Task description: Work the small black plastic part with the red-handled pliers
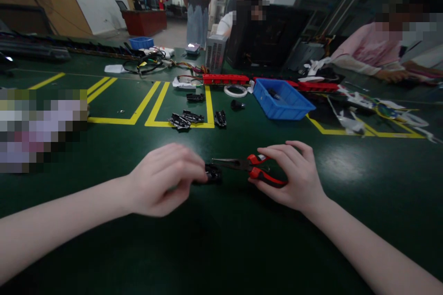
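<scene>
In the middle of the green table, my left hand (166, 177) is closed on a small black plastic part (213, 173), which its fingers partly cover. My right hand (294, 175) grips red-and-black long-nose pliers (254, 168) by the handles, which stand somewhat apart. The jaws point left and lie just above the black part; whether they touch it I cannot tell. Farther out lie similar black parts: a pair side by side (185, 120), one alone (220, 119) to the right and one (195, 97) behind.
A blue bin (284, 101) with dark items stands at the back right, beside a black cylindrical piece (237, 105) and a white ring (236, 91). Red strips (226, 79), cables (148, 63) and a metal box (215, 53) lie farther back. Other people are across the table.
</scene>
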